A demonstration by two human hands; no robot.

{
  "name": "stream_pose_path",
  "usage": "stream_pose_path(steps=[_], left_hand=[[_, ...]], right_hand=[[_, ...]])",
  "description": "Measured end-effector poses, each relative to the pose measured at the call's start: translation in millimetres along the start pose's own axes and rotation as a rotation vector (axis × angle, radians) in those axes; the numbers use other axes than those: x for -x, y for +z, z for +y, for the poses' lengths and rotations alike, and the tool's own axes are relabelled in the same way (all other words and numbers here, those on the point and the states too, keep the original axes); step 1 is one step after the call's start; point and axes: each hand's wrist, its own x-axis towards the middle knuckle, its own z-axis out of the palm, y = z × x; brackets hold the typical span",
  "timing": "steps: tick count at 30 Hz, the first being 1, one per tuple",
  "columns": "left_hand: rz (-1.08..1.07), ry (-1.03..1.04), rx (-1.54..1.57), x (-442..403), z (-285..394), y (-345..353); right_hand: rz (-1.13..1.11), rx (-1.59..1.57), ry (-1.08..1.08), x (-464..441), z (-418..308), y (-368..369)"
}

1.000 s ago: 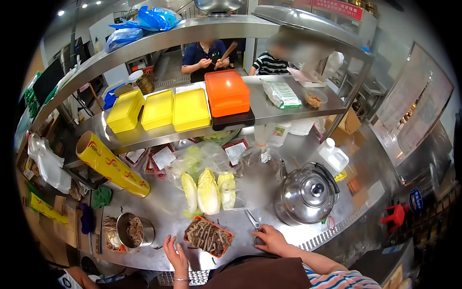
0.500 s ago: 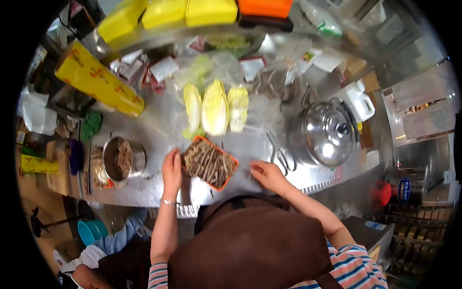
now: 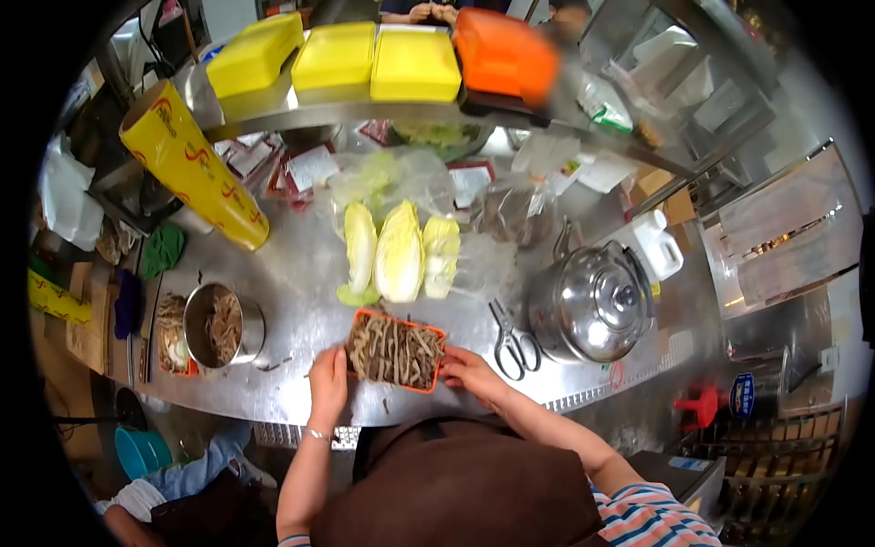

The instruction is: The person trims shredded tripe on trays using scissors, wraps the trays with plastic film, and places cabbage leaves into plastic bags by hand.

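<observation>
In front of me on the metal counter is a small orange-rimmed tray (image 3: 421, 389), filled with brownish-grey strips (image 3: 394, 351) of food laid in rows. My left hand (image 3: 328, 381) holds its left end, thumb up against the side. At the opposite end, my right hand (image 3: 471, 374) grips the edge with its fingers. Just beyond the tray lie three pale yellow-green napa cabbage pieces (image 3: 399, 252). A pair of dark-handled scissors (image 3: 515, 351) rests to the right of my right hand.
To the left stands a metal pot (image 3: 255, 333) with similar strips inside. A lidded steel pot (image 3: 574, 319) and a white jug (image 3: 658, 246) are at the right. A yellow wrap roll (image 3: 196, 164) leans at back left; yellow boxes (image 3: 415, 68) line the shelf. Another person sits lower left.
My right hand has moved in from the right and taken hold of the tray. The tray has turned straighter. My view has tilted up, showing more of the shelf.
</observation>
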Motion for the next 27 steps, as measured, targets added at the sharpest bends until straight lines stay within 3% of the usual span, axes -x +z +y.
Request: stream_pose_path(steps=[5, 9, 11, 14, 17, 20, 22, 27], left_hand=[[0.038, -0.036, 0.056, 33.7, 4.4, 15.3], [0.032, -0.113, 0.313, 44.9, -27.6, 35.4], [0.025, -0.119, 0.436, 54.5, -34.2, 32.6], [0.054, -0.116, 0.281, 51.2, -25.0, 16.1], [0.073, -0.133, 0.290, 39.8, -7.2, 2.8], [0.070, -0.151, 0.325, 32.2, 1.8, -0.8], [0.067, -0.119, 0.313, 28.6, 5.4, -0.3], [0.052, -0.118, 0.300, 25.1, 10.4, 3.7]], right_hand=[[0.038, 0.013, -0.078, -9.5, -5.0, -13.8], [0.091, -0.049, -0.147, -16.9, -1.1, -19.8], [0.203, 0.271, -0.272, -43.8, 34.1, -42.6], [0.151, 0.131, -0.313, -29.6, 28.8, -53.6], [0.157, 0.104, -0.147, -7.3, -2.2, -46.7], [0.170, 0.112, -0.117, -12.5, -5.7, -39.8], [0.221, 0.130, -0.287, -21.8, -7.0, -35.5], [0.261, 0.307, -0.305, -51.0, -13.1, -36.8]])
